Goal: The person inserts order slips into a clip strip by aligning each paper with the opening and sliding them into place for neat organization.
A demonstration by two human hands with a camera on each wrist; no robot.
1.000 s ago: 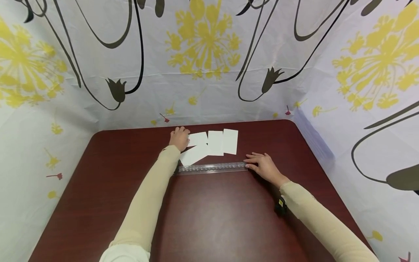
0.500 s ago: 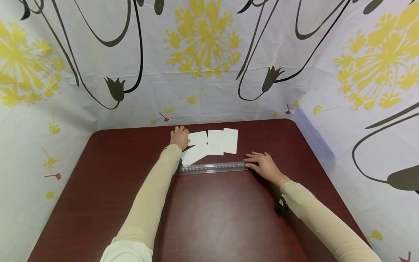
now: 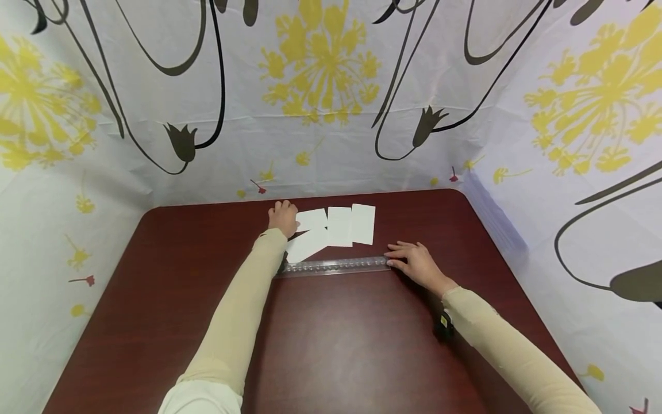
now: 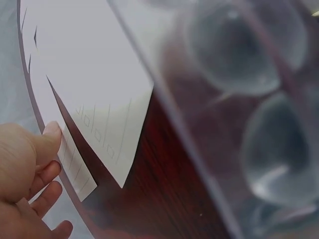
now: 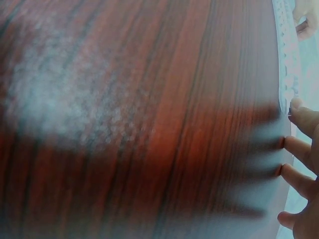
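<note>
Several white cards lie at the far side of the table. My left hand [image 3: 283,218] is at the leftmost card [image 3: 311,219]; in the left wrist view the thumb lies on its edge and the curled fingers sit close beside it. A slanted card [image 4: 107,134] with faint lines and small boxes is next to it. In front of the cards lies a long clear plastic strip [image 3: 336,265] with a row of rounded shapes. My right hand [image 3: 416,263] touches the strip's right end, fingers spread over the tabletop. My left forearm hides the strip's left end.
Two upright cards [image 3: 339,227] stand side by side, right of the slanted one. The dark red wooden table [image 3: 320,345] has rounded far corners. A patterned white cloth [image 3: 331,144] hangs close behind and on both sides.
</note>
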